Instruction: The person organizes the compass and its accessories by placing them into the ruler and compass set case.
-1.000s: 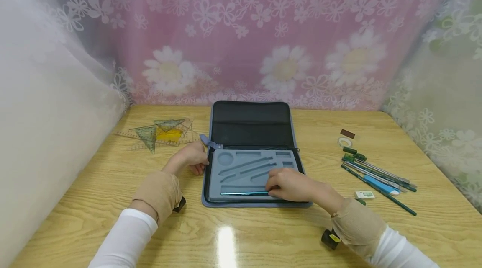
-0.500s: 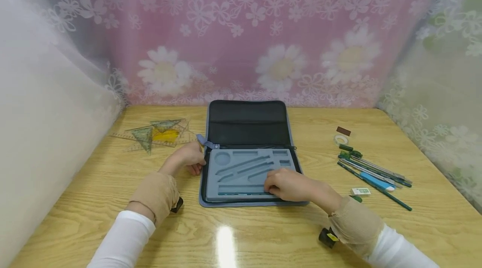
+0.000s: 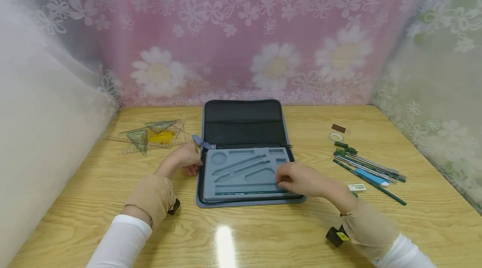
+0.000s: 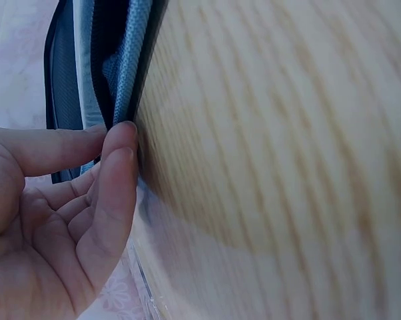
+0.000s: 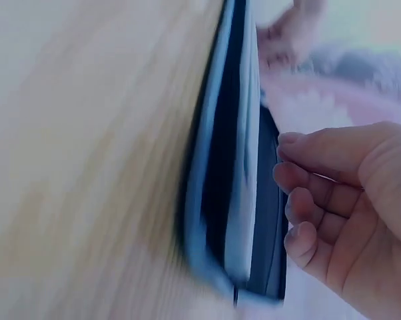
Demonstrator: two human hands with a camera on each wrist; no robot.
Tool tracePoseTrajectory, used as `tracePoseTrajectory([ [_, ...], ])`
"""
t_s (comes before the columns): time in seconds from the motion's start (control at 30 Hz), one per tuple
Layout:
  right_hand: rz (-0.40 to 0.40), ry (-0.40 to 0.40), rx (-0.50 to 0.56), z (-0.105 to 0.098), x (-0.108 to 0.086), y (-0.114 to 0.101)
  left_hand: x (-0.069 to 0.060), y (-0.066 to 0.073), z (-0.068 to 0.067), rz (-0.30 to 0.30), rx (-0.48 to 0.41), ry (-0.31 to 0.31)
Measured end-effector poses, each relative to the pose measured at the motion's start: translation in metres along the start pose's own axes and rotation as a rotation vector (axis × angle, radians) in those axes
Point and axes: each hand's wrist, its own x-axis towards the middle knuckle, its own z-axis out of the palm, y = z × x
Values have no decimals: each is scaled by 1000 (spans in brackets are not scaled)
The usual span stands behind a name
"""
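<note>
A zippered case (image 3: 244, 134) lies unfolded on the table, its grey-blue foam tray (image 3: 246, 167) showing shaped slots. One dark green pencil (image 3: 250, 193) lies along the tray's front slot. The left hand (image 3: 181, 160) pinches the case's left edge between thumb and fingers; the left wrist view shows this hand (image 4: 74, 207) at the fabric rim. Over the tray's right side is the right hand (image 3: 301, 179), fingers bent. In the right wrist view the right hand (image 5: 347, 200) has nothing between thumb and fingertips, and its fingers are loosely bent beside the case.
Clear rulers and set squares (image 3: 137, 139) lie left of the case, with a yellow piece (image 3: 161, 136) among them. To the right are several pencils and tools (image 3: 388, 190), a blue-handled cutter (image 3: 373, 176), a white tape ring (image 3: 336, 137), a brown piece (image 3: 338, 128) and an eraser (image 3: 356, 187).
The right hand has let go of the pencil and moved slightly right and up from it. The pencil now lies in the front slot. The left hand stays on the case edge.
</note>
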Motion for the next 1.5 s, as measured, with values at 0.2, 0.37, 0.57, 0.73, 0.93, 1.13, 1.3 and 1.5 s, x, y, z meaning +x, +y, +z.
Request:
tracePoseTrajectory([
  [0.2, 173, 67, -22, -15, -39, 28, -2, -1, 0, 8, -2, 0],
  [0.37, 315, 135, -93, -20, -69, 51, -2, -1, 1, 13, -9, 4],
  [0.57, 503, 158, -132, -25, -101, 72, 0, -2, 2, 14, -16, -2],
  [0.73, 636, 132, -162, -33, -121, 81, 0, -3, 1, 15, 2, -7],
  [0.93, 704, 58, -166, -41, -129, 85, 2, -3, -1, 19, 19, -4],
  [1.13, 716, -3, -210, -44, -132, 86, 1, -3, -1, 21, 18, 5],
  [1.3, 699, -59, -208, -45, -135, 84, 1, -3, -2, 26, 19, 2],
  [1.5, 643, -89, -203, -47, -132, 84, 1, -3, -1, 29, 17, 9],
])
